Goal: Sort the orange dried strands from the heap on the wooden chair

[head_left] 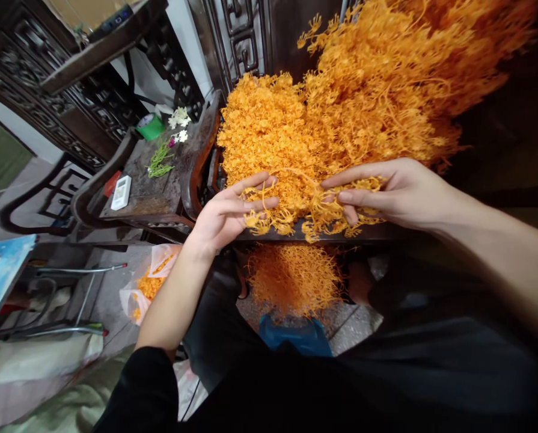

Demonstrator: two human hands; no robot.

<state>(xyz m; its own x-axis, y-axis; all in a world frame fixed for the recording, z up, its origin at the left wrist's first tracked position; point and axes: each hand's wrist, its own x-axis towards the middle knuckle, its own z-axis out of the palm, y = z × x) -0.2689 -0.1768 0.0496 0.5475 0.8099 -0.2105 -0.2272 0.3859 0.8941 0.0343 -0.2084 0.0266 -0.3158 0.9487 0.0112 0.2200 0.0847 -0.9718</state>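
Note:
An orange branching sprig [320, 213] with small curled tips is stretched between my two hands. My left hand [235, 210] has its thumb and fingers closed around the sprig's left part. At the right, my right hand [372, 195] pinches the sprig between thumb and fingers. Right behind the hands rises a dense heap of orange florets [269, 132]. A larger pile of orange sprigs [386, 90] leans beside it at the upper right. Below the dark edge, thin orange stems [296, 279] fill a blue container [296, 334] between my legs.
On a dark wooden chair [169, 195] at the left lie green tape [150, 126], white flowers, green stems [160, 161] and a white box [121, 192]. A plastic bag [154, 279] with orange pieces is on the floor. A blue tabletop [7, 270] shows at far left.

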